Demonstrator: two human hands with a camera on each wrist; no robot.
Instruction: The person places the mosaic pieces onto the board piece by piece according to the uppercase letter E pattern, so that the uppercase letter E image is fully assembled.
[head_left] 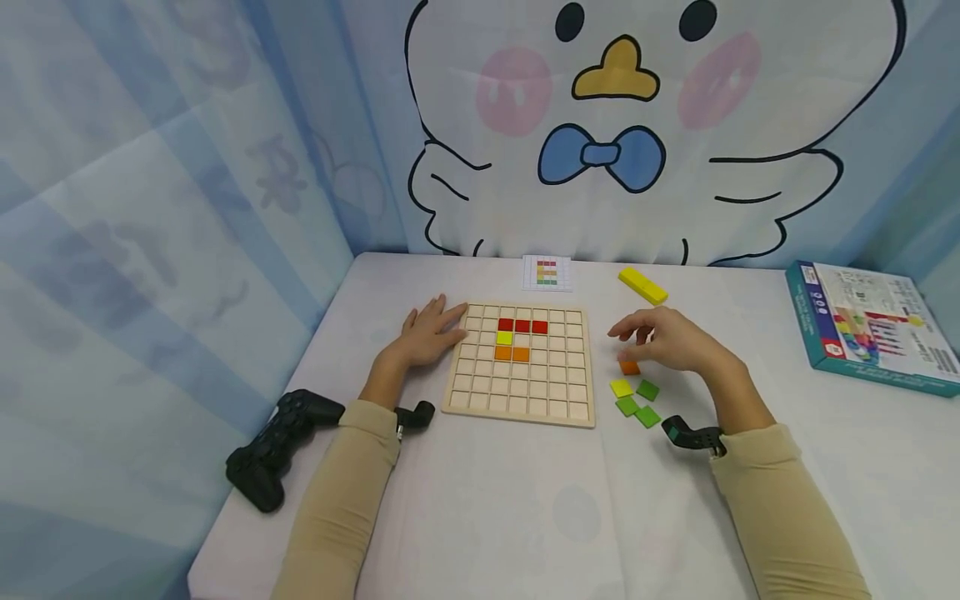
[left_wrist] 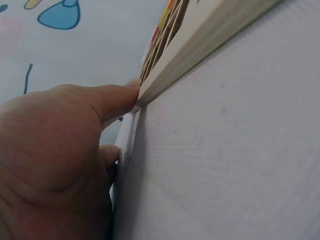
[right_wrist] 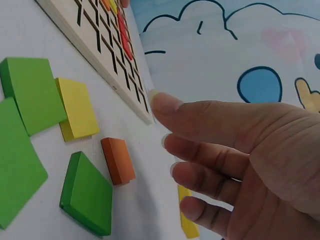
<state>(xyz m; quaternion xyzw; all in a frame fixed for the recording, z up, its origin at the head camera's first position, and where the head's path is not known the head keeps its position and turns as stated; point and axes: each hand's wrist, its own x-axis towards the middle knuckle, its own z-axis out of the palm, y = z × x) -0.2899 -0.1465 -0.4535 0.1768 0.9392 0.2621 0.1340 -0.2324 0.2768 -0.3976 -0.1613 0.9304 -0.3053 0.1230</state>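
A square wooden grid board (head_left: pixel 517 408) lies on the table. Three red tiles (head_left: pixel 522 326) form a row on it, with a yellow tile (head_left: pixel 504 338) below and two orange tiles (head_left: pixel 512 354) under that. My left hand (head_left: pixel 429 335) rests at the board's left side, thumb and a fingertip touching its edge. To the right of the board, my right hand (head_left: pixel 667 337) hovers with fingers slightly bent, nothing visible between them. Just below its fingers lies a loose orange tile (right_wrist: pixel 118 161). Near that are a loose yellow tile (right_wrist: pixel 79 108) and three green tiles (head_left: pixel 647 417).
A printed pattern card (head_left: pixel 547 273) lies behind the board, with a long yellow piece (head_left: pixel 642 286) to its right. A flat teal-edged box (head_left: pixel 877 325) is at the far right. The black game controller (head_left: pixel 277 446) sits beside the left forearm. Printed curtains surround the table.
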